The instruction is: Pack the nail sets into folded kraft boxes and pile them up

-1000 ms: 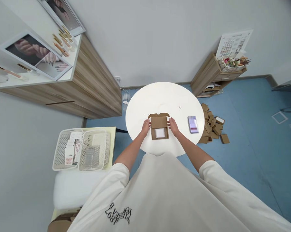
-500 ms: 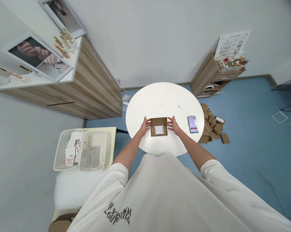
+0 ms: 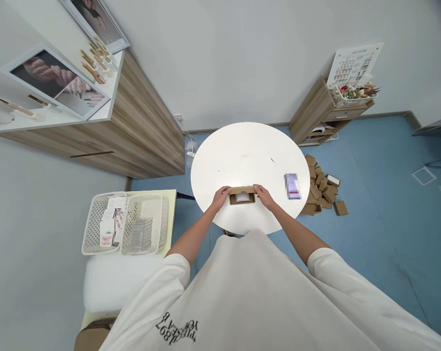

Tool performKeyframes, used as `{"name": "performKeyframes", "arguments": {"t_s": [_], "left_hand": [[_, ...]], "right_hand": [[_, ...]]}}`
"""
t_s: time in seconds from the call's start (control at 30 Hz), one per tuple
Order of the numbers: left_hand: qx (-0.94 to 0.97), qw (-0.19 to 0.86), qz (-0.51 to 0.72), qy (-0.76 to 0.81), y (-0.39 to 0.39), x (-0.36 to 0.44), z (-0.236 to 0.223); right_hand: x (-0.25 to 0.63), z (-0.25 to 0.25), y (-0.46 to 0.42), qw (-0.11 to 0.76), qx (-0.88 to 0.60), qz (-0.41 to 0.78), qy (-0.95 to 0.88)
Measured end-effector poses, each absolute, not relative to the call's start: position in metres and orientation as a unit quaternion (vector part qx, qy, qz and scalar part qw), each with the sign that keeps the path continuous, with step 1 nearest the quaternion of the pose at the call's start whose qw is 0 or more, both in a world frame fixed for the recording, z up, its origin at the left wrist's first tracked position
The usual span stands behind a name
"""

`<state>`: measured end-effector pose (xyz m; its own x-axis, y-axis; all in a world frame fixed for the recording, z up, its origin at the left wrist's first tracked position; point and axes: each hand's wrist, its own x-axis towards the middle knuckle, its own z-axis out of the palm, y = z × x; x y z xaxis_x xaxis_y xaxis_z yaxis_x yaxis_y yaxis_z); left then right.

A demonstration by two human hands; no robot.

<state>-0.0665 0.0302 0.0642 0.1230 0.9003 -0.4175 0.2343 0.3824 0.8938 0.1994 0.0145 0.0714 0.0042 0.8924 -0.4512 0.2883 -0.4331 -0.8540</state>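
Note:
On the white round table (image 3: 248, 146) sits a small brown cardboard box (image 3: 242, 201), its lid partly folded down over the opening. Inside lies a white packet (image 3: 243, 197), half covered by the lid. My left hand (image 3: 221, 197) pinches the lid's left corner. At the opposite corner, my right hand (image 3: 263, 196) has its fingers closed on the same lid. Further right on the table is a purple, pixelated flat item (image 3: 292, 186).
A pile of small cardboard boxes (image 3: 321, 187) lies on the blue floor right of the table. Two white baskets (image 3: 124, 224) with cards and clear cases stand at left. A wooden cabinet (image 3: 147, 117) rises at back left, a small shelf unit (image 3: 315, 114) at back right.
The box lid has swung from upright to partly closed over the packet. My hands, spread beside the box before, now grip the lid's two corners.

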Motion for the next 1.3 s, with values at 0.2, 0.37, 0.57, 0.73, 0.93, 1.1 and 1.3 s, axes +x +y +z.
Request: {"name": "performKeyframes", "arguments": {"t_s": [0.2,0.37,0.57,0.73,0.93,1.1,1.3], "left_hand": [[0.508,0.553,0.259,0.608,0.031,-0.067,0.065],[0.627,0.459,0.122,0.618,0.012,-0.068,0.043],[0.723,0.338,-0.016,0.602,-0.015,-0.067,0.019],[0.716,0.338,-0.005,0.611,-0.018,-0.067,0.020],[0.709,0.370,0.011,0.601,-0.022,-0.065,0.030],[0.710,0.373,0.046,0.596,-0.023,-0.060,0.045],[0.688,0.354,0.129,0.620,-0.004,-0.057,0.060]], "right_hand": [[0.199,0.073,0.017,0.258,-0.648,0.536,-0.476],[0.197,0.059,-0.002,0.138,-0.658,0.487,-0.557],[0.193,0.039,-0.020,-0.041,-0.662,0.378,-0.646],[0.190,0.033,-0.024,-0.031,-0.665,0.361,-0.653],[0.184,0.040,-0.035,0.012,-0.674,0.348,-0.652],[0.182,0.052,-0.034,0.044,-0.687,0.356,-0.632],[0.191,0.065,-0.016,0.114,-0.686,0.339,-0.634]]}}
